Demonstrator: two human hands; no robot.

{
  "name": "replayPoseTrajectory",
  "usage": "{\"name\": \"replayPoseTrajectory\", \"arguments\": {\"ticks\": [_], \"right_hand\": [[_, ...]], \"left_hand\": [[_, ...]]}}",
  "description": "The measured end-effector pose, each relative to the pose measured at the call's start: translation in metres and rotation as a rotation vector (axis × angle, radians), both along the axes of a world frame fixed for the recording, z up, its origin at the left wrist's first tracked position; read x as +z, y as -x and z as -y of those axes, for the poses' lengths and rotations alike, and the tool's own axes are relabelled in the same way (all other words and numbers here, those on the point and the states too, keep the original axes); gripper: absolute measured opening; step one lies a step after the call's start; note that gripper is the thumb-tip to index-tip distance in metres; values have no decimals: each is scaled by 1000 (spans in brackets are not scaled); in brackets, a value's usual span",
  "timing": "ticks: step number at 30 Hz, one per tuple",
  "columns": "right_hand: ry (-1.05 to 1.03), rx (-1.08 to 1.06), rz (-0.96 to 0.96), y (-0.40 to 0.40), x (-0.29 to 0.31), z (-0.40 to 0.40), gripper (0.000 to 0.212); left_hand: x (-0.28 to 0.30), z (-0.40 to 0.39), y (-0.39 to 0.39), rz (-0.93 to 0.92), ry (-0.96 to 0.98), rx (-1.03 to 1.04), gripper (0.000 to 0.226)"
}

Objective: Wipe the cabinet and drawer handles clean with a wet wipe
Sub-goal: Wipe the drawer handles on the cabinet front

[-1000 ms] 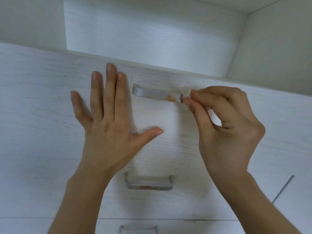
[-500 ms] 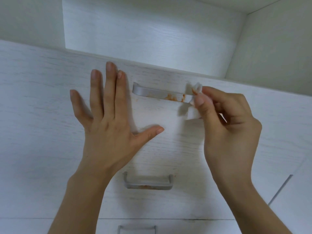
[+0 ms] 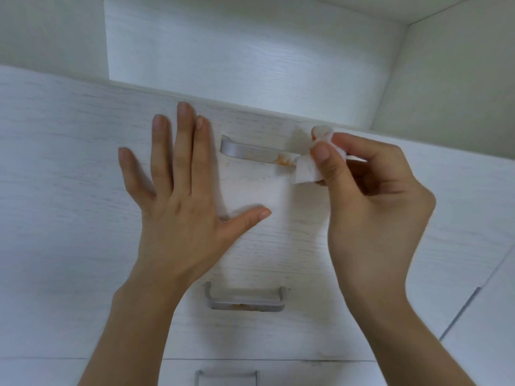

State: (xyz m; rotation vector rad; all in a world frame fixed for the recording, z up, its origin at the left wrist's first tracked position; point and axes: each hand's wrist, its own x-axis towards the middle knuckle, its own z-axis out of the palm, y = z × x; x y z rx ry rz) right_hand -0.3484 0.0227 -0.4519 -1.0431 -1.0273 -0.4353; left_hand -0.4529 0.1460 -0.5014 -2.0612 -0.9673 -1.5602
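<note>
Three silver bar handles show on the white wood-grain drawer fronts, and the top handle (image 3: 255, 153) is the one you are at: it runs left to right across the upper drawer front (image 3: 69, 162), with an orange-brown smear (image 3: 282, 160) near its right end. Your wet wipe (image 3: 305, 169) is a small crumpled white wad sitting at that right end, just beside the smear and touching the handle there; a second tuft of it pokes out above your fingertips. Your right hand (image 3: 370, 196) pinches the wipe between thumb and fingers, the other fingers curled in, wrist coming up from the lower right. Your left hand (image 3: 178, 196) lies flat and spread wide on the drawer front, holding nothing, its fingertips level with the handle's left end and just beside it, thumb stretched out to the right below the handle. Nearer to you, the middle handle (image 3: 245, 300) sits between your two forearms, and an orange smear shows along its lower edge too. The bottom handle (image 3: 227, 376) is cut off by the lower edge of the view, so you cannot tell its condition. Beyond the drawers, an open white recess (image 3: 250, 51) runs back, with a side panel on the far right.
</note>
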Motion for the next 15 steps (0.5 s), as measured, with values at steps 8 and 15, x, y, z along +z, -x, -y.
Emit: {"name": "replayPoseTrajectory", "arguments": {"ticks": [8,15], "right_hand": [[29,-378,482,-14,-11,1,21],[18,-469,674,-24,1,-6,19]], "left_hand": [[0,2,3,-21,25,-31,107],[0,2,2,-17,48,-34,107]]}}
